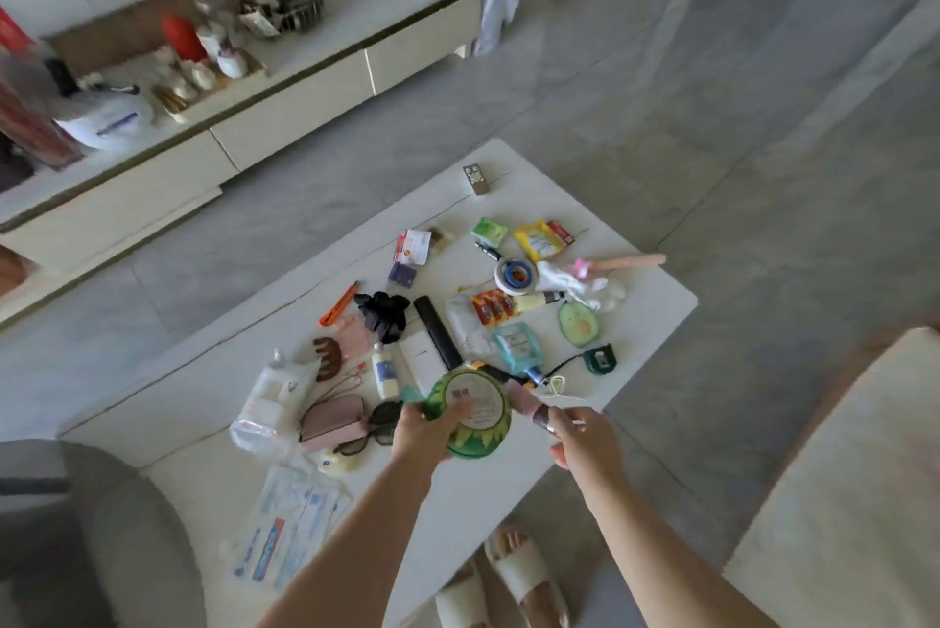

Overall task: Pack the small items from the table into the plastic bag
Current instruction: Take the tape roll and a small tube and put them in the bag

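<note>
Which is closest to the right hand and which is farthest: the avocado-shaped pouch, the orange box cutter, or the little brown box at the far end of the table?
From the right hand:
1. The green avocado-shaped pouch, just beyond the hand, on the table's right side.
2. The orange box cutter, across the clutter to the left.
3. The small brown patterned box, alone at the table's far end.

Round tub [470, 416]: green, leaf-like pattern on side, pale label on base w/ dark print. Table [636, 302]: white. Box cutter [337, 305]: orange. Scrunchie [382, 313]: black. Avocado-shaped item [579, 324]: green rim, pale centre, brown spot. Tape roll [516, 274]: white w/ blue core. Sachet [539, 241]: yellow, pale label. Small packet [489, 231]: green. Pouch [517, 346]: teal. Hair claw [328, 357]: brown. Wallet [333, 421]: dusty pink. Floor [712, 93]: grey tile. Slippers [524, 571]: white.
</note>
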`<act>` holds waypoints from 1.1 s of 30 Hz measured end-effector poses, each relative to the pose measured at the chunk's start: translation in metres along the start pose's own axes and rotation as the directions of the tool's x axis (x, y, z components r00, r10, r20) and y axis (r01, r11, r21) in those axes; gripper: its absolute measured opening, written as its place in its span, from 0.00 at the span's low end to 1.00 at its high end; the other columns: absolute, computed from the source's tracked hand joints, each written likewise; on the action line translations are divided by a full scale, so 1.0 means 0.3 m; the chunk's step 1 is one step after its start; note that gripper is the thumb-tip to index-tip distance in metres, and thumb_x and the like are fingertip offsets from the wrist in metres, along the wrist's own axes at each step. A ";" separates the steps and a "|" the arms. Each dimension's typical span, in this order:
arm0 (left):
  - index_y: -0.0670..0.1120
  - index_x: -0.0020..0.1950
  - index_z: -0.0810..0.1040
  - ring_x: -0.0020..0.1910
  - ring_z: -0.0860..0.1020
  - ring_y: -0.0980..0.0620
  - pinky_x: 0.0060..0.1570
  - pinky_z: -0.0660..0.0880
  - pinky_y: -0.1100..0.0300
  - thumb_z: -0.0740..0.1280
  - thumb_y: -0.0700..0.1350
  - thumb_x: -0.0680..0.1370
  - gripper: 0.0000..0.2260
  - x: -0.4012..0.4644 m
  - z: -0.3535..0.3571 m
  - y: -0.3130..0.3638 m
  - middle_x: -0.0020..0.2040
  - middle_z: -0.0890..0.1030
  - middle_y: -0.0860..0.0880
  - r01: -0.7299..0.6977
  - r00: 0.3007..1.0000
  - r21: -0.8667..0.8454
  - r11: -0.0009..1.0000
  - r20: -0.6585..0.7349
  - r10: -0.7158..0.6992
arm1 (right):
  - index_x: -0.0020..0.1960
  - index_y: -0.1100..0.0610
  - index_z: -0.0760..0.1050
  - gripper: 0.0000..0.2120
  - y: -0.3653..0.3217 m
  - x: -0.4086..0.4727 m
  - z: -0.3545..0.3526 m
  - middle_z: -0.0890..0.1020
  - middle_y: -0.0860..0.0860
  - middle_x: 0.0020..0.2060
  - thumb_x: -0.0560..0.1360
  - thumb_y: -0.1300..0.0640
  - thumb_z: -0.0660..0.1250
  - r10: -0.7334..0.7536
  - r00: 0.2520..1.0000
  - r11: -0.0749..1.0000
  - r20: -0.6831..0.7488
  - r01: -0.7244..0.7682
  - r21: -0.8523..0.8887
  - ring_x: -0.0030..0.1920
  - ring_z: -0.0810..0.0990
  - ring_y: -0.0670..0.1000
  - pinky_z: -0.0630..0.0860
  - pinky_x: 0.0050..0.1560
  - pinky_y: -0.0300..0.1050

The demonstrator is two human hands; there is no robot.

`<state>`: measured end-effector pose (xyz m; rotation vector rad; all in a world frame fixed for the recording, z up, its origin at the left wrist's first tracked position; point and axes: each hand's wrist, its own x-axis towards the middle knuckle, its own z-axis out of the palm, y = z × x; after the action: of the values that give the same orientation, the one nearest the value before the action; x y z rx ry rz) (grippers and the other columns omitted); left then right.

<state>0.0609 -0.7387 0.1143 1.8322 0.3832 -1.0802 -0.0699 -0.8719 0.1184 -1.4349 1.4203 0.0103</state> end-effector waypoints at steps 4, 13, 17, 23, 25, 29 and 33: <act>0.44 0.56 0.75 0.49 0.81 0.45 0.43 0.81 0.54 0.74 0.56 0.69 0.22 -0.164 0.126 0.117 0.51 0.81 0.44 -0.078 0.989 0.053 0.996 0.132 0.070 | 0.35 0.61 0.74 0.10 -0.010 -0.073 -0.215 0.69 0.49 0.21 0.73 0.59 0.69 0.073 0.997 0.971 -0.030 -0.064 0.232 0.21 0.66 0.46 0.65 0.23 0.35; 0.45 0.55 0.75 0.53 0.80 0.43 0.51 0.79 0.50 0.76 0.51 0.69 0.20 -0.451 0.493 0.256 0.51 0.81 0.44 -0.274 0.908 0.259 0.926 0.388 0.160 | 0.39 0.63 0.74 0.06 0.022 -0.162 -0.675 0.74 0.55 0.27 0.74 0.67 0.66 0.123 0.987 0.829 -0.101 -0.046 0.558 0.21 0.73 0.44 0.73 0.23 0.33; 0.43 0.54 0.76 0.53 0.80 0.43 0.46 0.81 0.51 0.74 0.45 0.71 0.15 -0.555 0.700 0.294 0.53 0.81 0.42 -0.290 0.877 0.280 0.915 0.461 0.137 | 0.40 0.63 0.73 0.05 0.060 -0.153 -0.870 0.75 0.57 0.28 0.75 0.66 0.66 0.189 0.974 0.777 -0.125 -0.070 0.625 0.24 0.73 0.47 0.75 0.26 0.36; 0.38 0.55 0.77 0.49 0.81 0.44 0.43 0.80 0.54 0.73 0.43 0.72 0.15 -0.675 1.019 0.335 0.50 0.81 0.40 -0.359 0.827 0.306 0.882 0.543 0.148 | 0.40 0.64 0.74 0.07 0.182 -0.093 -1.143 0.75 0.59 0.28 0.75 0.62 0.65 0.259 0.930 0.707 -0.260 0.000 0.707 0.26 0.72 0.53 0.70 0.28 0.42; 0.40 0.51 0.78 0.51 0.80 0.45 0.47 0.80 0.54 0.74 0.47 0.71 0.15 -0.701 1.111 0.326 0.51 0.82 0.42 -0.404 0.815 0.342 0.848 0.556 0.164 | 0.42 0.67 0.75 0.09 0.232 -0.092 -1.219 0.74 0.59 0.28 0.76 0.61 0.64 0.279 0.917 0.693 -0.286 0.014 0.720 0.25 0.70 0.54 0.68 0.28 0.41; 0.40 0.56 0.76 0.53 0.79 0.48 0.42 0.78 0.59 0.75 0.52 0.70 0.22 -0.739 1.288 0.272 0.54 0.81 0.45 -0.487 0.762 0.391 0.781 0.627 0.161 | 0.33 0.63 0.71 0.14 0.351 -0.111 -1.344 0.72 0.56 0.26 0.77 0.63 0.63 0.339 0.887 0.618 -0.315 0.043 0.785 0.23 0.68 0.51 0.65 0.22 0.35; 0.43 0.56 0.72 0.51 0.76 0.48 0.41 0.76 0.61 0.72 0.45 0.74 0.15 -0.804 1.456 0.197 0.52 0.77 0.45 -0.508 0.711 0.440 0.741 0.699 0.072 | 0.35 0.63 0.73 0.10 0.483 -0.131 -1.438 0.72 0.55 0.25 0.76 0.65 0.65 0.466 0.816 0.554 -0.344 0.034 0.832 0.19 0.67 0.48 0.65 0.18 0.33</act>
<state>-0.2602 -1.0928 0.2691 1.7946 -0.7724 -1.6202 -0.4569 -1.0825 0.2383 -0.4410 1.7120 -0.8589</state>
